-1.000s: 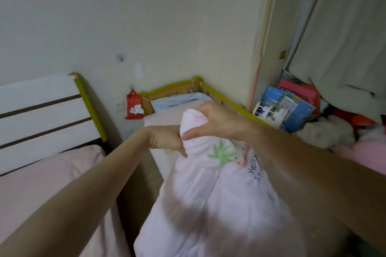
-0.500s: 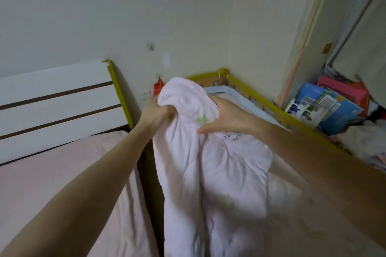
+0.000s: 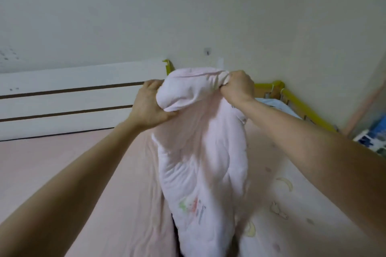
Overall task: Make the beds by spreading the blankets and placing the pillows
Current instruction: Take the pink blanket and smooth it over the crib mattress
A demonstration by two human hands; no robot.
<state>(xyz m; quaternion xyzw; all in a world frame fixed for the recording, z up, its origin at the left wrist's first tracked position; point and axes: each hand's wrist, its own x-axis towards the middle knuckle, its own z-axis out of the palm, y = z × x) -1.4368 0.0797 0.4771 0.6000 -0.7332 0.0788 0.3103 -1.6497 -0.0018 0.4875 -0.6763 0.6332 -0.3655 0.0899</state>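
Note:
A pale pink quilted blanket (image 3: 200, 156) with a small printed picture near its lower part hangs bunched in the air between two beds. My left hand (image 3: 149, 105) grips its top left fold. My right hand (image 3: 237, 87) is clenched on the top right corner, slightly higher. The blanket's lower end drops out of view at the bottom. A light blue pillow (image 3: 277, 105) lies at the head of the small bed, partly hidden behind my right arm.
A large bed with a pink sheet (image 3: 69, 173) and white slatted headboard (image 3: 69, 98) is on the left. The small bed on the right has a patterned sheet (image 3: 288, 194) and a yellow rail (image 3: 300, 106). Books (image 3: 373, 137) are stacked at the right edge.
Both hands have lifted the blanket higher and moved apart along its top edge. My view has swung left and down, so the curtain and red bag are out of sight.

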